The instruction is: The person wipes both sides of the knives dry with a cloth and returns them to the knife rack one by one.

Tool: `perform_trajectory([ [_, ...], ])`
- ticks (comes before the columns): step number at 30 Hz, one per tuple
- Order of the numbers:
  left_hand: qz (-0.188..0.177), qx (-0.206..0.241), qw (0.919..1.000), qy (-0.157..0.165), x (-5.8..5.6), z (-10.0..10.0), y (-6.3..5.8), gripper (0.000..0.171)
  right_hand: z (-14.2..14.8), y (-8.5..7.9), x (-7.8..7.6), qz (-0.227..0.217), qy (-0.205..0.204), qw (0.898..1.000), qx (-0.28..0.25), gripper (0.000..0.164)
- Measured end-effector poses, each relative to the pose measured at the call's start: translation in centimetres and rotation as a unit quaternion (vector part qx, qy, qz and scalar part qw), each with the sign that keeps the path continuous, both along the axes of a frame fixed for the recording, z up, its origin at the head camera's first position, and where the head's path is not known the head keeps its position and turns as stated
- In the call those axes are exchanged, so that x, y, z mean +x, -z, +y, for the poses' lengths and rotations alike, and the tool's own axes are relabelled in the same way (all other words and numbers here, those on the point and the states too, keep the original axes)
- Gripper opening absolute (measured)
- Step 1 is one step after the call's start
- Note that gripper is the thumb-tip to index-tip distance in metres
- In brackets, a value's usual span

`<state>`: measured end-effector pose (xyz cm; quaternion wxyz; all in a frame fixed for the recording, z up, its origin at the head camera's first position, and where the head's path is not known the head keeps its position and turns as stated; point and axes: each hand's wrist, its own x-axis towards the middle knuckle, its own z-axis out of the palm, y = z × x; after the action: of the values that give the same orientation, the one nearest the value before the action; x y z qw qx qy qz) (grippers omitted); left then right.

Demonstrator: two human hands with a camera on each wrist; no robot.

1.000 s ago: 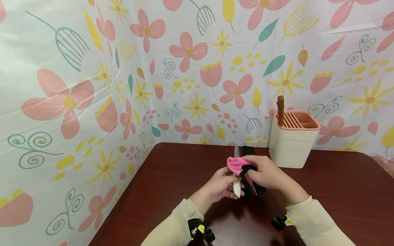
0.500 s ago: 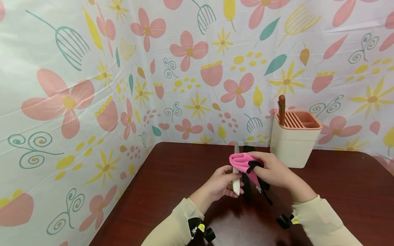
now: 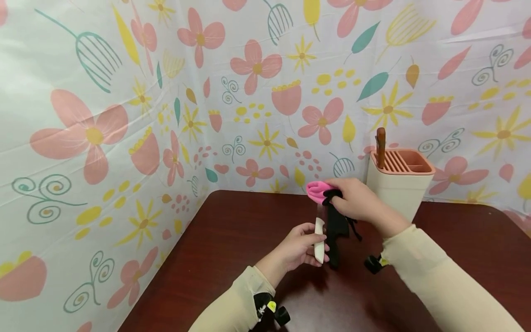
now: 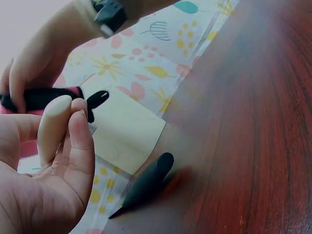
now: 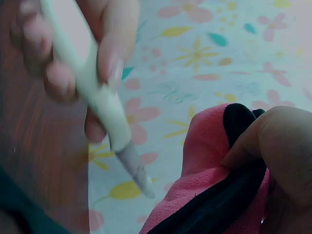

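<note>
My left hand [image 3: 299, 248] grips a small knife [image 3: 319, 240] by its white handle, the blade pointing away from me. In the right wrist view the short metal blade [image 5: 134, 168] shows beyond the handle. A folded pink cloth with black edging [image 3: 317, 191] is pinched in my right hand [image 3: 356, 200], near the far end of that blade. The cloth hides part of the blade in the head view. Just right of the small knife lies a black cleaver-shaped knife [image 3: 338, 225] on the table, its black handle [image 4: 148, 181] toward me.
A cream knife holder [image 3: 392, 196] with a slotted orange top stands at the back right. One brown-handled utensil [image 3: 380, 147] sticks up from its slots. Flowered sheeting [image 3: 249, 115] rises behind and left of the dark red-brown table [image 3: 232, 230].
My right hand has carried the pink cloth away from me, from beside the white handle to the blade's far end. More of the black knife shows. My left hand has stayed in place.
</note>
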<state>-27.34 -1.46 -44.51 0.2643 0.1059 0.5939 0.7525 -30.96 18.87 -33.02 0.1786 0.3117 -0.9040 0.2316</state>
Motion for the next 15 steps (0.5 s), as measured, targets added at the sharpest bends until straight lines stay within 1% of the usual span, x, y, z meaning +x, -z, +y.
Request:
perform_trajectory([
  [3,-0.003,0.0,1.0,0.001,0.0,0.0,0.1,0.028,-0.6,-0.2,-1.5,-0.029,0.013,0.998,0.048,0.048],
  [7,0.0,-0.001,1.0,0.001,0.0,0.0,0.0,0.035,-1.4,0.6,-3.2,-0.048,0.015,0.995,0.087,0.046],
  [11,0.0,-0.005,1.0,0.0,0.0,0.1,0.2,0.033,-2.1,2.2,-4.2,-0.044,0.02,0.994,0.097,0.04],
  [13,0.001,-0.007,1.0,-0.002,0.0,0.0,0.2,0.028,-2.4,2.8,-4.4,-0.041,0.025,0.994,0.094,0.039],
  [15,0.005,-0.008,0.9999,-0.004,0.0,0.0,0.2,0.027,-2.6,3.1,-4.4,-0.037,0.026,0.995,0.085,0.038],
])
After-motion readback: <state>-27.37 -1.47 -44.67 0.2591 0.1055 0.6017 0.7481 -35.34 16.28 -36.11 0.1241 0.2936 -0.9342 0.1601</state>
